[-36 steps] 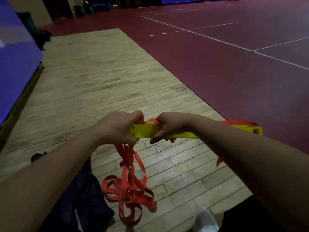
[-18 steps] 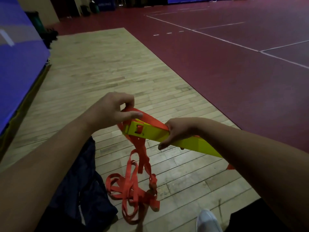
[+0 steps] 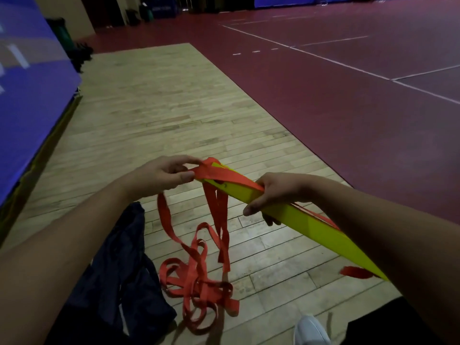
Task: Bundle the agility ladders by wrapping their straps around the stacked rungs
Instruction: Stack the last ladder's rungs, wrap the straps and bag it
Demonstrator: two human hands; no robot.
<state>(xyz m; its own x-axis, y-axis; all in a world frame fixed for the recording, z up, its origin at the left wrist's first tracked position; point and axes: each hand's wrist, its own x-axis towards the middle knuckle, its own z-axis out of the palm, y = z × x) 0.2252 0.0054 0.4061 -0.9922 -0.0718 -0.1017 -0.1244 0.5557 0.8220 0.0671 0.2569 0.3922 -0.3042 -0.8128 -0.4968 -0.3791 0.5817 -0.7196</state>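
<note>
Orange webbing straps (image 3: 225, 176) are pinched by the left hand (image 3: 161, 176) at the stacked flat yellow plastic rungs' (image 3: 308, 224) far end. Gripping the rungs mid-length is the right hand (image 3: 276, 192); loose strap trails onto the pale wooden floor (image 3: 161, 115).

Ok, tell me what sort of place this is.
Most likely an indoor sports hall or gym: a dark red court floor marked with white lines, a strip of wooden plank floor, and a big blue mat or panel along the left.
</note>
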